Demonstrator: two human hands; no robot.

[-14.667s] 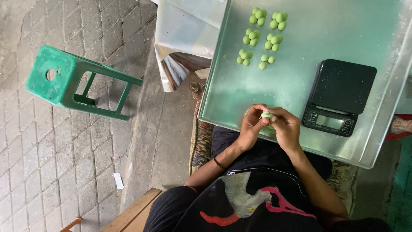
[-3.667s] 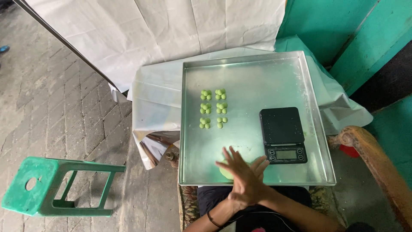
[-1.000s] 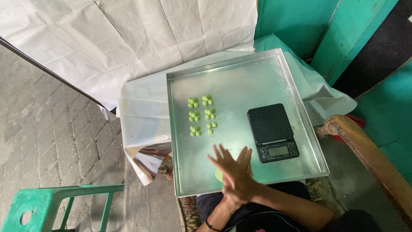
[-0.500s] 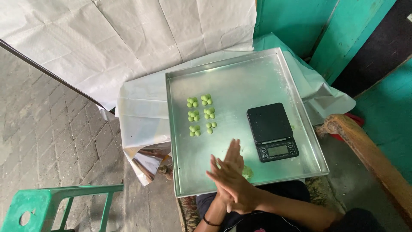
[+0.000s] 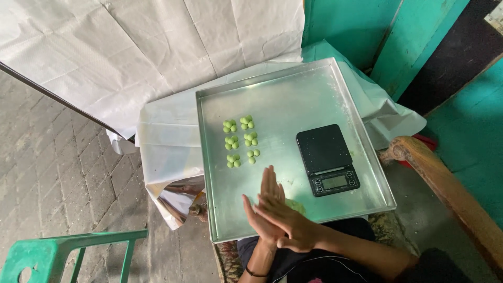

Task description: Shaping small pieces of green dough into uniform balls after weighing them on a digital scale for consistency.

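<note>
My left hand (image 5: 266, 195) and my right hand (image 5: 291, 226) are pressed palm to palm, fingers straight, above the near edge of a large metal tray (image 5: 293, 89). Whatever lies between the palms is hidden. A pale green lump of dough (image 5: 298, 206) shows on the tray just behind my hands. Further up the tray, on its left half, small green dough balls (image 5: 240, 140) lie in several little clusters arranged in two columns. A black digital scale (image 5: 327, 159) sits on the tray to the right of my hands.
The tray rests on a small table draped in white cloth (image 5: 167, 141). A green plastic stool (image 5: 63, 254) stands on the paving at lower left. A carved wooden armrest (image 5: 445, 183) runs along the right, with teal walls (image 5: 356, 26) behind.
My palms have slid against each other: the left fingers, spread a second ago, now lie together under the right hand. The tray, scale and balls have not moved.
</note>
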